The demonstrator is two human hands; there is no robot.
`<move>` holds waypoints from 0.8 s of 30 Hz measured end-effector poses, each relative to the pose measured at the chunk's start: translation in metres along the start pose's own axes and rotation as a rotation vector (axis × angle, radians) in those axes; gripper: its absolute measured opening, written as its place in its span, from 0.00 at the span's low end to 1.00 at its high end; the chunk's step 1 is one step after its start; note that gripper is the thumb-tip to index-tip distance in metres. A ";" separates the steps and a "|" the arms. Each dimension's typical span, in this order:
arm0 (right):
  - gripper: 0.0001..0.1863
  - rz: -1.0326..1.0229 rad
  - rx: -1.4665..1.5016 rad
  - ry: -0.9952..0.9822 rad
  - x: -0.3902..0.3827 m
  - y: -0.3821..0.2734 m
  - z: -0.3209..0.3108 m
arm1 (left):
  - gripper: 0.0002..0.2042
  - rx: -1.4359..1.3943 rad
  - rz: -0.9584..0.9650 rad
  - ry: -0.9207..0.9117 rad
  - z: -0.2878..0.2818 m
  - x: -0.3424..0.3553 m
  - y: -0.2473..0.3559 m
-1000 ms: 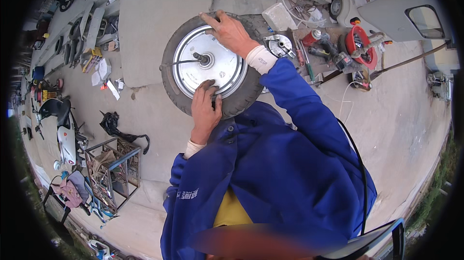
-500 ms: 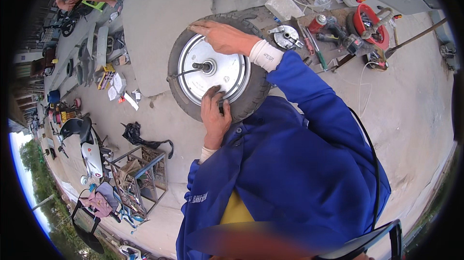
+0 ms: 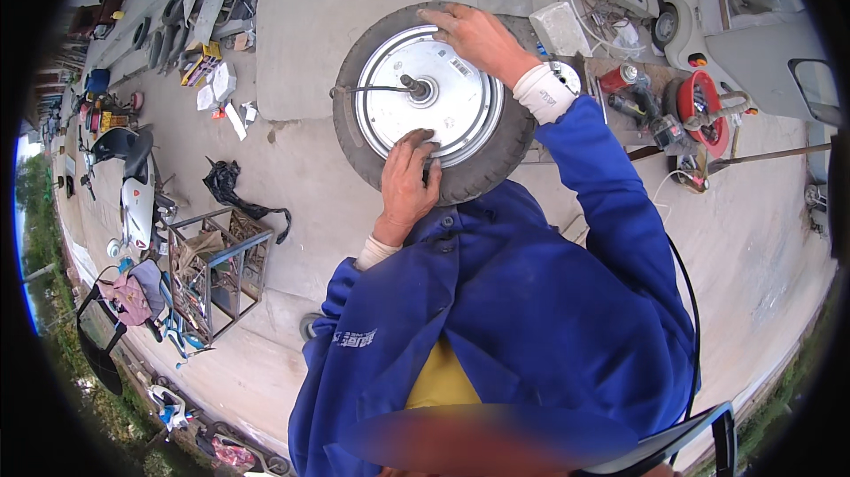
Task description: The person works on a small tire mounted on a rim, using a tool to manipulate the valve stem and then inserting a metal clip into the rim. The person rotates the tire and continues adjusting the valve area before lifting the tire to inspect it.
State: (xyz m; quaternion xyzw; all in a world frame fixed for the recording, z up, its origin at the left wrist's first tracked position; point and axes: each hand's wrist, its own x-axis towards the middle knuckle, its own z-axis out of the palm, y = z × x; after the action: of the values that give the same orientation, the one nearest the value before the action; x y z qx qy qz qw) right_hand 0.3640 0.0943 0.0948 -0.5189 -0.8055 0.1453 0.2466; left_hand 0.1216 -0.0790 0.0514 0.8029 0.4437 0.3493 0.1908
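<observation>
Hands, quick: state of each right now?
Left hand: fingers bent against the near side of the wheel; grip or just touch, can't tell.
Right hand: open, fingers stretched over the wheel's far side.

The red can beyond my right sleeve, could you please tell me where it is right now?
In the head view, the red can is at upper right, to the right of the wheel, between the pale right cuff and the red basin.

Head-worn fisheye view, steeply downward.
</observation>
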 end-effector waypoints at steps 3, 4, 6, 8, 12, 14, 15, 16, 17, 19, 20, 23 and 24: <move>0.29 0.004 0.107 0.061 0.001 -0.004 0.001 | 0.14 -0.018 -0.009 0.009 -0.001 0.001 -0.001; 0.28 -0.118 0.108 0.171 0.002 0.003 0.011 | 0.14 -0.024 -0.013 0.016 0.000 0.001 0.000; 0.26 -0.064 0.279 0.021 0.001 0.020 0.000 | 0.14 -0.020 -0.003 0.015 -0.001 0.003 -0.001; 0.23 -0.016 0.253 -0.030 0.002 0.017 -0.009 | 0.14 -0.028 -0.003 0.019 -0.003 0.002 0.000; 0.26 0.088 0.050 -0.014 -0.001 -0.015 -0.017 | 0.14 -0.057 0.000 0.042 -0.004 0.001 -0.001; 0.28 -0.146 0.030 0.086 0.000 0.002 -0.007 | 0.14 -0.063 0.008 0.051 -0.005 0.002 -0.002; 0.28 -0.266 0.025 0.130 0.000 0.013 -0.001 | 0.14 -0.061 0.012 0.060 -0.005 0.002 -0.001; 0.29 -0.253 0.135 0.056 0.004 0.021 0.000 | 0.14 -0.055 0.011 0.070 -0.005 0.001 -0.001; 0.30 -0.199 0.113 0.034 0.002 0.027 -0.002 | 0.14 -0.064 0.010 0.067 -0.004 0.000 -0.001; 0.31 -0.099 0.080 -0.002 -0.001 0.023 -0.005 | 0.14 -0.067 0.007 0.058 -0.005 0.001 -0.002; 0.33 -0.079 -0.029 0.084 -0.004 0.014 -0.002 | 0.15 -0.039 0.011 0.034 -0.005 -0.001 -0.005; 0.33 0.095 0.039 0.003 0.003 -0.008 -0.001 | 0.15 -0.039 -0.003 0.021 -0.006 -0.003 -0.005; 0.34 0.059 0.064 -0.002 0.000 -0.011 -0.001 | 0.15 -0.035 -0.004 0.026 -0.006 -0.005 -0.003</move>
State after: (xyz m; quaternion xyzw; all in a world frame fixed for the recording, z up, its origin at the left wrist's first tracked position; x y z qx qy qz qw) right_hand 0.3560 0.0894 0.1012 -0.5340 -0.7852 0.1785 0.2577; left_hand 0.1144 -0.0815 0.0518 0.7937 0.4417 0.3673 0.1999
